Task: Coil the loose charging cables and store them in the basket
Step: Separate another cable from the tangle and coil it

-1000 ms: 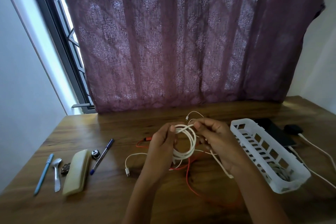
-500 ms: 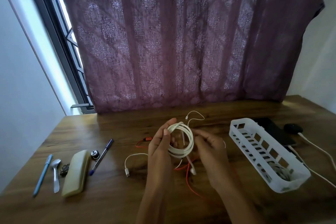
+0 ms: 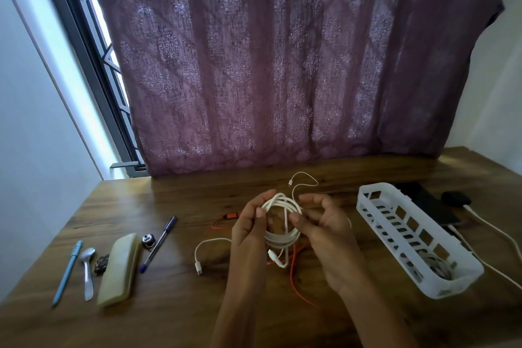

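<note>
head view: left hand (image 3: 248, 232) pinches white coil (image 3: 279, 240) by left rim, held up over desk (image 3: 169, 305). right hand (image 3: 324, 232), fingers curled, nips coil's right edge. plug end dangles below coil. orange cable (image 3: 292, 271) and thin white cable (image 3: 207, 243) lie loose on desk. white basket (image 3: 374, 187) stands right of hands, apart, another coiled cable in near end.

1. White coil (image 3: 282, 241), gripped by left hand (image 3: 248, 234) and right hand (image 3: 330, 237), blocked the middle; orange cable (image 3: 292, 277) trailed underneath, easy snag.
2. Table (image 3: 175, 316) left of that was open up to the beige case (image 3: 120, 268), just a thin white cable (image 3: 211, 240) looping across.
3. Wood between right hand and basket (image 3: 364, 206) looked free.
4. Basket top was open, though a coiled cable (image 3: 436, 264) filled its near end.
5. Phone (image 3: 423, 200) and cord (image 3: 500, 236) crowded behind it.
</note>
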`<state>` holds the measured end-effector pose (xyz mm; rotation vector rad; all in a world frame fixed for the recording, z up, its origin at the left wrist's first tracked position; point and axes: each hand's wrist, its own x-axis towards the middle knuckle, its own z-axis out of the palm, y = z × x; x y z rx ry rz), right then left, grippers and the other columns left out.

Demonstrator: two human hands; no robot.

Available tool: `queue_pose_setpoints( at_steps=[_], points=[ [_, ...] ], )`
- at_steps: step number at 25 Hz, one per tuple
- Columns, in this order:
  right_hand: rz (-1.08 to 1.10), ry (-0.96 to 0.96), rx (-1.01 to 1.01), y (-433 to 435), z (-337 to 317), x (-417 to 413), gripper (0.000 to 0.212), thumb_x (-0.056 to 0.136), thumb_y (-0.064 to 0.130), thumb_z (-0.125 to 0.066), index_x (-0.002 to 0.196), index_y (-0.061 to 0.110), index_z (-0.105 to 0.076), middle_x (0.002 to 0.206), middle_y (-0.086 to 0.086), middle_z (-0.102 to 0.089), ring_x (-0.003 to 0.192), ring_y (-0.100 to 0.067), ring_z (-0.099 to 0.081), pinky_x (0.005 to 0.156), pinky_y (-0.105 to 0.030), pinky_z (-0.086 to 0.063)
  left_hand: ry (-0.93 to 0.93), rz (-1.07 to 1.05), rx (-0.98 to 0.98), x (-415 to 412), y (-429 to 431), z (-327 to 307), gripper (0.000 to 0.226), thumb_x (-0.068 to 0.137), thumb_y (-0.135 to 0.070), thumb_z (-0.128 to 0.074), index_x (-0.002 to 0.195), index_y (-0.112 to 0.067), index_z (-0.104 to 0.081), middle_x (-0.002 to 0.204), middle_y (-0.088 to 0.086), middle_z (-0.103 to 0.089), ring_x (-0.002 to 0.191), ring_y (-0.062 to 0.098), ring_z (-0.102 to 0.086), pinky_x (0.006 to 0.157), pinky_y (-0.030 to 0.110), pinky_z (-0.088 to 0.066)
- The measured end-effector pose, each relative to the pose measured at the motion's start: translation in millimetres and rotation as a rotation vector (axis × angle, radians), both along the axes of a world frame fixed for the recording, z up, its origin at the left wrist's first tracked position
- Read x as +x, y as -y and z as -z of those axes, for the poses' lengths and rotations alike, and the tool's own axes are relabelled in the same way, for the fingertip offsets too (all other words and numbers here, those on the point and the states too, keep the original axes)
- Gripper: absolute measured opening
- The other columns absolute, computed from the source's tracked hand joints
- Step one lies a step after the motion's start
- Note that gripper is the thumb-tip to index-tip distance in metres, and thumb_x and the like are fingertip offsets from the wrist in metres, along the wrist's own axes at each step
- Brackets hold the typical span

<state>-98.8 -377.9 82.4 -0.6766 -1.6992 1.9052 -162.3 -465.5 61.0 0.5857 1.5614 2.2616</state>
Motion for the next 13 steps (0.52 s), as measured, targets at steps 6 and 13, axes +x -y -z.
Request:
queue_pose_setpoints(
  at_steps=[6,13],
  points=[
    [-0.057,-0.138,-0.466,-8.4,-3.0,-2.7,0.050,0.081,-0.009,-0.057,0.123,0.015,-0.044,0.110,-0.019,-0.064,0.088,-0.026,-0.066,0.080,-0.041,-0.054,-0.121,0.000,0.014,-5.6,1.6,8.8,0.023,0.095,-0.017,-0.044,0.110,-0.022,-0.061,0.104,0.007,-0.068,0.093,0.019,-0.063,0.081,0.030,-0.052],
    [-0.123,-0.147,-0.449,-11.2,0.1,-2.3,0.052,0.082,-0.012,-0.053,0.125,0.016,-0.046,0.102,-0.016,-0.061,0.086,-0.025,-0.064,0.076,-0.039,-0.055,-0.641,-0.016,-0.285,-12.5,7.8,17.2,0.047,0.089,-0.017,-0.046,0.132,-0.035,-0.039,0.118,-0.006,-0.058,0.107,-0.001,-0.054,0.090,0.010,-0.041]
  ],
)
